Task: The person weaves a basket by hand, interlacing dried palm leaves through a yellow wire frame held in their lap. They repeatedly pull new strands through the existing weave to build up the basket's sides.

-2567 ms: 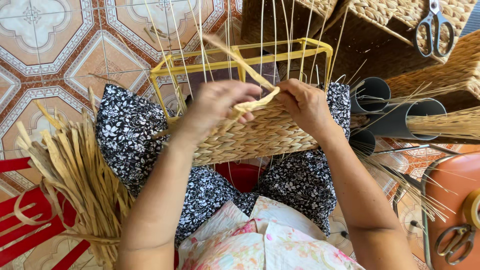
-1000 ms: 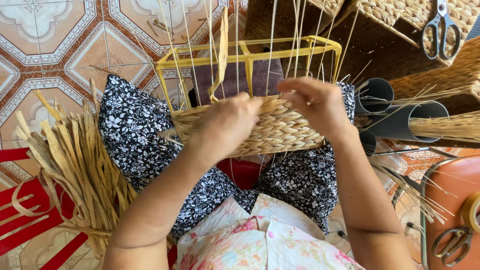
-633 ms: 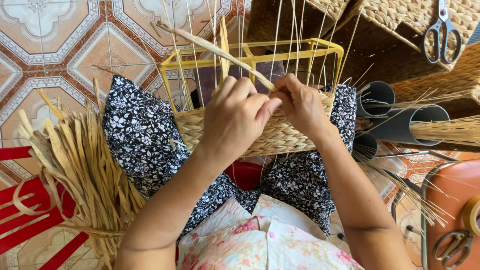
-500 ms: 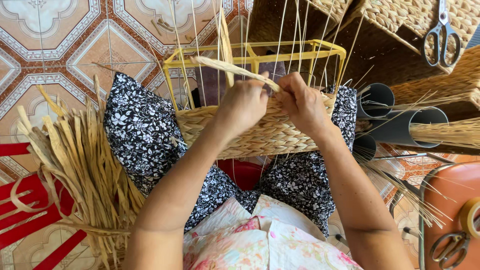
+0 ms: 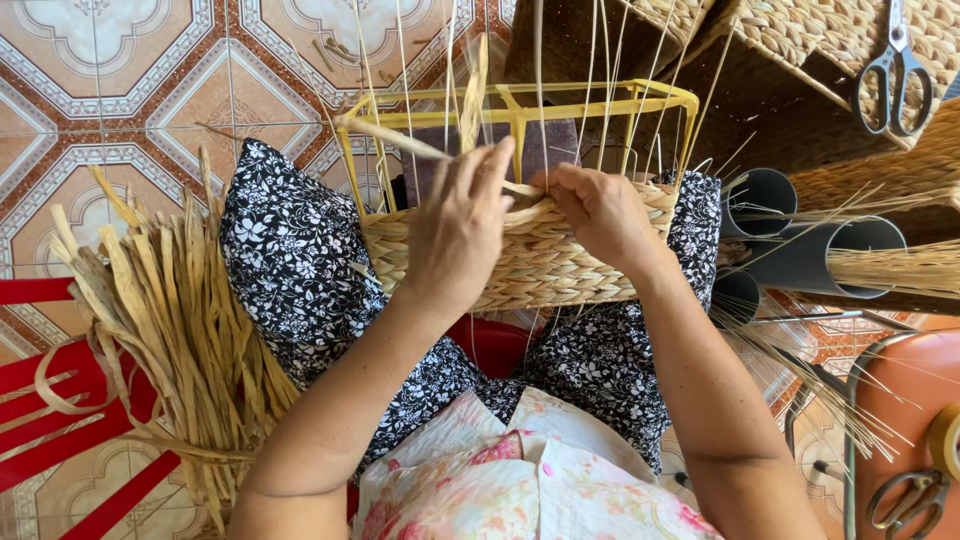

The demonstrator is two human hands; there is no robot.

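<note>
Now, in the head view, we see a half-woven basket (image 5: 530, 262) lying across the person's lap, its long axis going from left to right. Its woven wall of pale fibre faces us, and a yellow wire frame (image 5: 520, 108) stands above the woven part, with thin upright stakes pointing away from us.

Our left hand (image 5: 458, 232) rests on the upper edge of the weave, and its fingers are closed on a flat straw strand (image 5: 400, 140). This strand points up and to the left, away from the hand. Our right hand (image 5: 600, 210) is bent over the same edge just beside the left one, pinching the weave there.

On the left, a bundle of dried straw (image 5: 170, 320) lies over a red stool (image 5: 60, 420). On the right stand grey tubes (image 5: 800, 250), and scissors (image 5: 895, 70) lie on a finished woven basket (image 5: 800, 40).
</note>
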